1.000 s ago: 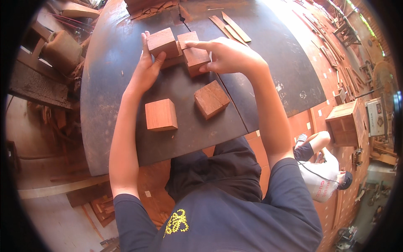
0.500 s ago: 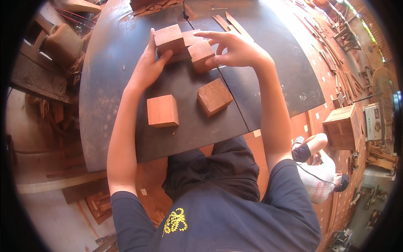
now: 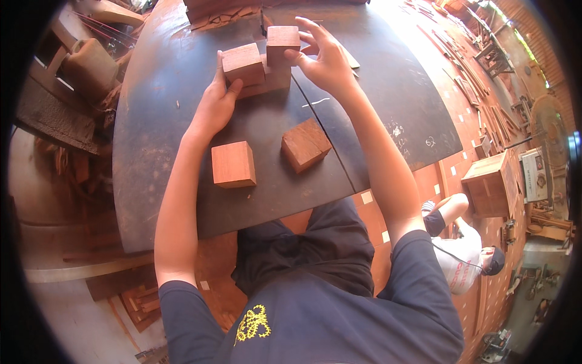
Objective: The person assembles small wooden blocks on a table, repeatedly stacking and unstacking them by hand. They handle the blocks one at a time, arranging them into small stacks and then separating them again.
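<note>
My left hand [image 3: 219, 100] grips a reddish wooden block [image 3: 244, 60] from its left side, thumb on the near face. Thumb and fingers of my right hand [image 3: 327, 64] are closed round a second wooden block [image 3: 283, 37], slightly farther away and to the right. Another piece of wood [image 3: 276, 80] shows partly beneath and between these two; whether they rest on it I cannot tell. Nearer to me, a lighter wooden cube [image 3: 232, 165] sits on the dark table [image 3: 163, 170]. To its right lies a browner cube [image 3: 305, 145], turned at an angle.
A seam runs across the tabletop. Wood chips [image 3: 227, 18] lie at its far side by a larger wooden piece [image 3: 273, 5]. On the right, a person [image 3: 458, 252] sits low on the tiled floor near a wooden box [image 3: 490, 182]. A plastic jug [image 3: 91, 67] stands left.
My right hand has carried its block away from me, from the near right side of the group to its far right. My left hand stays almost in place on its block.
</note>
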Motion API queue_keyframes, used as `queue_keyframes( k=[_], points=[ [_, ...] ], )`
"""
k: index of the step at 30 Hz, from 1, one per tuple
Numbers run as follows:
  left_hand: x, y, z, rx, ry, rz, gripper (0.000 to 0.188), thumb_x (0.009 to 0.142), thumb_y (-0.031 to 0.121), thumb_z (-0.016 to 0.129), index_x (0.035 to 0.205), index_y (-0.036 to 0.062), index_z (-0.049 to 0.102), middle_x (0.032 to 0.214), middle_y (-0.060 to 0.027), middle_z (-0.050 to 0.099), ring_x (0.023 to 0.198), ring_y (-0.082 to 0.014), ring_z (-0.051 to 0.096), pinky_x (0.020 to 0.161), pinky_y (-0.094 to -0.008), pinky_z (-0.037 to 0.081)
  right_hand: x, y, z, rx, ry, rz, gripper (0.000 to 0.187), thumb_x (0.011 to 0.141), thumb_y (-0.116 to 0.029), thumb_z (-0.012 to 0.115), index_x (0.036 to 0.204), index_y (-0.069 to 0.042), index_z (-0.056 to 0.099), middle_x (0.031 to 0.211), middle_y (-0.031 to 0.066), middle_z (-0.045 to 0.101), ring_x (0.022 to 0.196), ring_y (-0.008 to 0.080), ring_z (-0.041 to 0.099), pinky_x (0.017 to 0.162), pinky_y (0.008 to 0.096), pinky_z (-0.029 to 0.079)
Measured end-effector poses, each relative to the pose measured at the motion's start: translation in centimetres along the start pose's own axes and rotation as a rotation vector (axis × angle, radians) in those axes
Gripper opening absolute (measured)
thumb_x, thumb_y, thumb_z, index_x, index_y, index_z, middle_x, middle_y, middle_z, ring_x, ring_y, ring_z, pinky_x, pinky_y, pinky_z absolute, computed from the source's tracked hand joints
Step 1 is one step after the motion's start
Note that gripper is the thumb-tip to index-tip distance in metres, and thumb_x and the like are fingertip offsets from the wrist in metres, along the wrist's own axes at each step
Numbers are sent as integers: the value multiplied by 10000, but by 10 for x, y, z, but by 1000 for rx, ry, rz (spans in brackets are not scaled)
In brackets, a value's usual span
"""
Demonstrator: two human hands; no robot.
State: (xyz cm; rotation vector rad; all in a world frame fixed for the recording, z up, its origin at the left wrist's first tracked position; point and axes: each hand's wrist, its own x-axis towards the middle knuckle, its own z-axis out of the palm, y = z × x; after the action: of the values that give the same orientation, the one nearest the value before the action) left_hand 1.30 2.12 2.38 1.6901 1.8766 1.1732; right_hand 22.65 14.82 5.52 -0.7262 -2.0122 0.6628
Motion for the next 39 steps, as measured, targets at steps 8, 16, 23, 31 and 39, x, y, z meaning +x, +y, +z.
queue_keyframes(
  k=[8,16,23,31,39],
  points=[
    [1,1,-2,23,-2,8,734,1016,188,510,1573,-3,72,1483,-310,415,1387,-393,423,1131,-386,332,-3,2,7,87,-107,-8,624,893,-243,723,1449,-110,474,1255,175,662,1062,223,665,951,382,506],
    [-4,9,-6,95,28,44,719,1003,249,560,1556,-18,185,1443,-301,463,1366,-379,445,1127,-397,351,-5,6,9,160,-107,-19,622,919,-263,700,1472,-109,459,1325,180,609,1140,235,630,974,371,504],
    [-7,44,-45,413,230,8,483,935,389,669,1240,16,644,1010,-144,743,989,-322,699,813,-408,558,-5,6,-1,152,-207,99,671,949,-385,661,1502,-102,406,1347,183,583,1217,288,595,1004,383,490],
    [-44,100,-99,52,-804,97,829,652,306,877,1366,73,527,1285,-110,615,1172,-217,593,893,-358,514,-5,4,5,290,-162,150,709,976,-479,595,1483,-27,393,1298,196,615,1198,281,600,994,374,482],
    [-43,102,-84,156,-887,-79,685,637,144,859,1246,61,558,1204,-123,643,1058,-249,637,810,-344,556,-5,0,-1,224,-155,166,587,1005,-486,538,1406,-58,498,1262,125,645,1206,224,578,1033,351,427]
  ],
)
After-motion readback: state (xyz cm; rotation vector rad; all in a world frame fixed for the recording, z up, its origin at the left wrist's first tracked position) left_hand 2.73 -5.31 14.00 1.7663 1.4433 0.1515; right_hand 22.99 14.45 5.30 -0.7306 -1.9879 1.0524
